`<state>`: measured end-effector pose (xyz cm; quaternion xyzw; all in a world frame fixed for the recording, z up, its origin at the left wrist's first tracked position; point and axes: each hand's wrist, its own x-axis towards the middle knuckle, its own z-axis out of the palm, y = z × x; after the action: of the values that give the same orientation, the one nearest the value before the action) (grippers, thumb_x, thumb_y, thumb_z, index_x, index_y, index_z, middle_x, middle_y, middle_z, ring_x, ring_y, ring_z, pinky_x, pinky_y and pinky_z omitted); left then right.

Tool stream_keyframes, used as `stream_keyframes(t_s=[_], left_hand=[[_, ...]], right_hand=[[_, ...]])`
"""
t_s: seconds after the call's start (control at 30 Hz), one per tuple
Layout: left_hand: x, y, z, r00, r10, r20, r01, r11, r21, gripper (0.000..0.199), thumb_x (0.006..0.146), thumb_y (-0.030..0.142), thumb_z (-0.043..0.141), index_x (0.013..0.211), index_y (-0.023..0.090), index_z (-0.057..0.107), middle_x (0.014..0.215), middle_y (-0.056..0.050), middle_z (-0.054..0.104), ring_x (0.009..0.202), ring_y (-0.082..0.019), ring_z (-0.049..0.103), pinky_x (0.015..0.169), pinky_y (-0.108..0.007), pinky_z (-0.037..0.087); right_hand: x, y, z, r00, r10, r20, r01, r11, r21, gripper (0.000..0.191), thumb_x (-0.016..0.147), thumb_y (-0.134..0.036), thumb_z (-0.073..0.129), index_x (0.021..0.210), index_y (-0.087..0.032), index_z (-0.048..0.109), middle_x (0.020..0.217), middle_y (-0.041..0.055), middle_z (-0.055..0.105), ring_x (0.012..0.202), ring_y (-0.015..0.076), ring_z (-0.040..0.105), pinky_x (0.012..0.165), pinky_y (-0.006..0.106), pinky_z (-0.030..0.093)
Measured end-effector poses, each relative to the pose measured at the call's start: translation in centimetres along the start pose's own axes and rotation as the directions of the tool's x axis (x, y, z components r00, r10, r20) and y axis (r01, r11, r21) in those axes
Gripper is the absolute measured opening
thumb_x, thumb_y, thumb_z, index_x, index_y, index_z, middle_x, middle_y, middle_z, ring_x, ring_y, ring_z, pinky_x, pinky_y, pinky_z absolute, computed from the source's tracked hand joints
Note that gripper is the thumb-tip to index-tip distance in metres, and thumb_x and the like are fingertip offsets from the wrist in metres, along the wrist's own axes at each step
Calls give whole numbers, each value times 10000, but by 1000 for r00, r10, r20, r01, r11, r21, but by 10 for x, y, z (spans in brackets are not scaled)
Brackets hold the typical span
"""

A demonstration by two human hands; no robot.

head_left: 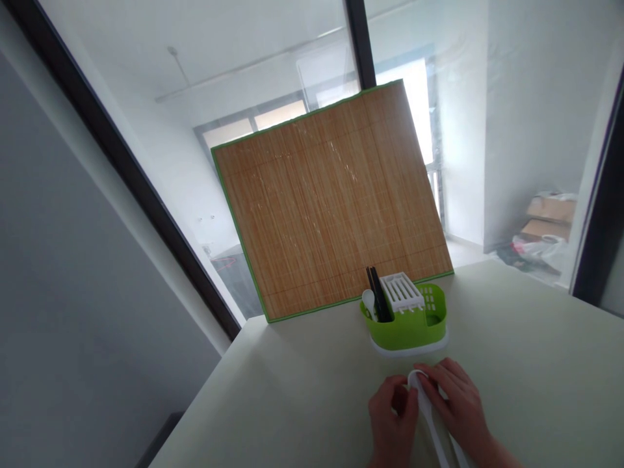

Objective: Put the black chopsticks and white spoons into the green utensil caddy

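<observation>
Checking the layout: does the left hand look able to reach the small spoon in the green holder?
Likely yes: nothing visible blocks the left hand from the small spoon, whose head pokes from the green holder; that hand holds a white utensil.

Before me, the pale tabletop [292, 396] ran back to a big glass pane [263, 71] framed in dark bars [361, 45]. A grey wall [73, 260] rose past the tabletop's left edge. Through the glass stood a white wall [531, 117] and a window [414, 97] — daylight glaring in — with cardboard boxes [553, 210] beyond the tabletop's far right side.
</observation>
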<state>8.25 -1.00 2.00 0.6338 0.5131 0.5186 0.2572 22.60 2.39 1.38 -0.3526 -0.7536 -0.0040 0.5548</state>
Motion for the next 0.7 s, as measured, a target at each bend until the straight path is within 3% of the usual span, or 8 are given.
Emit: stream_keyframes(t_s=[0.13, 0.27, 0.37, 0.5, 0.57, 0.7], left_hand=[[5, 14, 3, 998, -11, -56, 16, 995, 103, 247, 853, 364, 487, 739, 171, 590, 589, 19, 537, 523, -76, 458, 501, -178, 362], [23, 32, -17, 992, 66, -103, -47, 983, 176, 228, 848, 362, 498, 764, 181, 608, 590, 21, 561, 515, -74, 472, 497, -171, 374], [55, 52, -45, 959, 174, -222, -115, 960, 257, 235, 838, 377, 508, 779, 182, 625, 598, 17, 579, 515, -73, 482, 507, -170, 391], [113, 73, -77, 845, 323, -425, -181, 923, 340, 291, 830, 424, 499, 839, 170, 640, 662, -1, 615, 566, -85, 517, 556, -182, 416], [139, 77, -82, 810, 361, -461, -209, 914, 349, 303, 835, 428, 492, 864, 164, 638, 700, -12, 628, 590, -90, 530, 582, -190, 421], [170, 67, -77, 831, 366, -419, -206, 902, 379, 313, 848, 429, 473, 894, 169, 642, 716, -12, 639, 600, -92, 542, 597, -197, 406]], right_hand=[[-1, -1, 1, 1000, 6, 14, -7, 999, 49, 191, 838, -185, 542, 1016, -225, 598, 734, 15, 621, 663, 164, 534, 639, 306, 437], [-2, 0, -1, 999, 37, 23, -38, 998, 56, 237, 840, -198, 518, 1070, -221, 571, 781, 35, 615, 721, 187, 552, 674, 331, 445], [-1, 1, -1, 998, 50, 29, -52, 998, 46, 268, 833, -171, 508, 1092, -223, 552, 762, 36, 602, 719, 190, 548, 662, 332, 440], [0, 1, 0, 999, 35, 20, -36, 999, 33, 213, 814, -154, 519, 1005, -228, 576, 749, 32, 602, 700, 182, 545, 654, 322, 436], [0, 2, 0, 999, 36, 17, -36, 999, 13, 170, 810, -160, 523, 954, -227, 584, 745, 28, 601, 698, 179, 544, 661, 320, 433], [2, 9, 1, 999, 47, 18, -46, 997, -57, 121, 812, -181, 530, 914, -224, 579, 770, 28, 606, 728, 188, 545, 682, 331, 417]])
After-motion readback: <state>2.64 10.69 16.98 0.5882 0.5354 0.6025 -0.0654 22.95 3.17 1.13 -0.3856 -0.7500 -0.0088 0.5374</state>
